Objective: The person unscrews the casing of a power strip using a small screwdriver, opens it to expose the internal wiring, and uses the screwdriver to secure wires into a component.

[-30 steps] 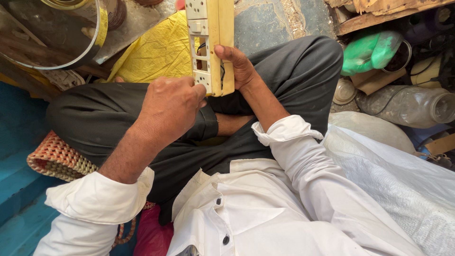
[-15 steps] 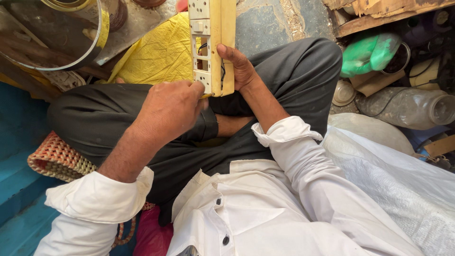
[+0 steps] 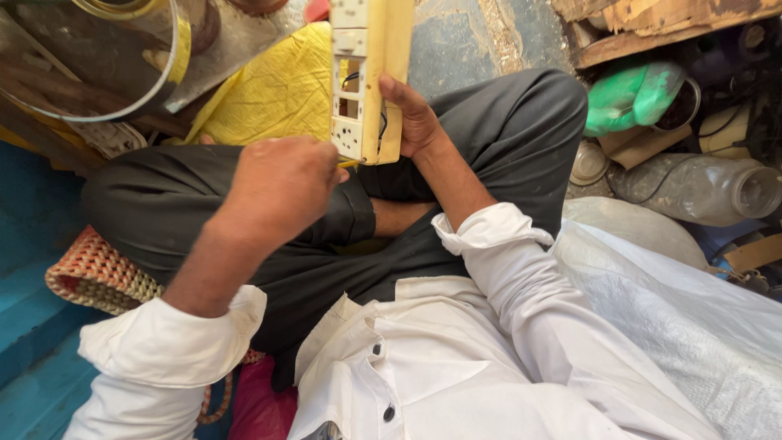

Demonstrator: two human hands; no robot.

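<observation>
Head view, right hand (image 3: 415, 122) gripping switchboard (image 3: 365, 73) upright, left hand (image 3: 281, 187) fisted at its btm, contents prob hidden.

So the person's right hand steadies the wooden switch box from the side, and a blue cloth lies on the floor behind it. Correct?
Not quite: the cloth behind the wooden switch box is yellow, not blue, as the head view shows. The right hand does steady the box from the side.

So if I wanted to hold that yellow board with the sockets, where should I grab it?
Probably the long plain side of the board, from the right, as the right hand does. It stands upright and narrow, and that edge seems free of sockets and wires.
</observation>
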